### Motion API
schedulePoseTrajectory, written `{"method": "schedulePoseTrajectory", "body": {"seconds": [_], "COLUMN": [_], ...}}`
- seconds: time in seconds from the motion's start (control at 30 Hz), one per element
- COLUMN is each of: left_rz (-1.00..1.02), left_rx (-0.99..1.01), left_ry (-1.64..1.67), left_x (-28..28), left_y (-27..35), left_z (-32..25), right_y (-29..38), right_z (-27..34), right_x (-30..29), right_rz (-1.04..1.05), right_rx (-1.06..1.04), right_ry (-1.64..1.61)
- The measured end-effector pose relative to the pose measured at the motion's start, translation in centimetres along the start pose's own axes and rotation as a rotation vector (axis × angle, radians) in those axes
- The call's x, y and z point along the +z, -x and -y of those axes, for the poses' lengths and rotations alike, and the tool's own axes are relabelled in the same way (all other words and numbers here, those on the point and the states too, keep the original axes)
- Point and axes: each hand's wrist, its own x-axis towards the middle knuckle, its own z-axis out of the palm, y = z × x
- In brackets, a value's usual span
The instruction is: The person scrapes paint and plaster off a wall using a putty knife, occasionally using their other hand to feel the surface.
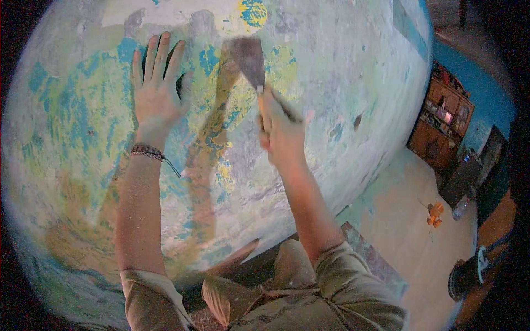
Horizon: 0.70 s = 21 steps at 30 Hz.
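My right hand grips the handle of a putty knife, its broad metal blade pointing up and away from me over a painted wall. Whether the blade's edge touches the surface, I cannot tell. To the left, my left hand lies with its palm towards the same wall, fingers spread and holding nothing. A braided bracelet circles that wrist. Patches of blue, yellow, green and white paint show around both hands. The arms throw brown shadows on the surface.
At the right, a wooden cabinet holding various items stands by a blue wall. Orange pieces lie on the pale floor. Farther down sits a dark bucket-like container. A dark box-shaped thing is near the cabinet.
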Motion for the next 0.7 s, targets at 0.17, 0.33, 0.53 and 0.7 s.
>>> {"method": "schedulePoseTrajectory", "body": {"seconds": [0.17,0.33,0.53,0.7], "left_rz": [-0.009,-0.006,-0.003,-0.028], "left_rx": [0.018,0.004,0.015,0.015], "left_ry": [-0.007,0.021,0.027,0.033], "left_x": [-0.1,-0.3,-0.5,-0.2], "left_y": [0.1,-0.3,-0.2,-0.2], "left_z": [0.4,0.1,0.2,0.2], "right_y": [1.4,1.4,2.3,-0.6], "right_z": [-2.3,-1.2,-0.9,2.4], "right_x": [-0.7,-0.6,-0.4,3.2], "right_rz": [0.013,0.035,0.049,0.049], "right_rx": [0.092,-0.014,0.060,0.017], "right_ry": [0.122,0.051,0.012,-0.013]}}
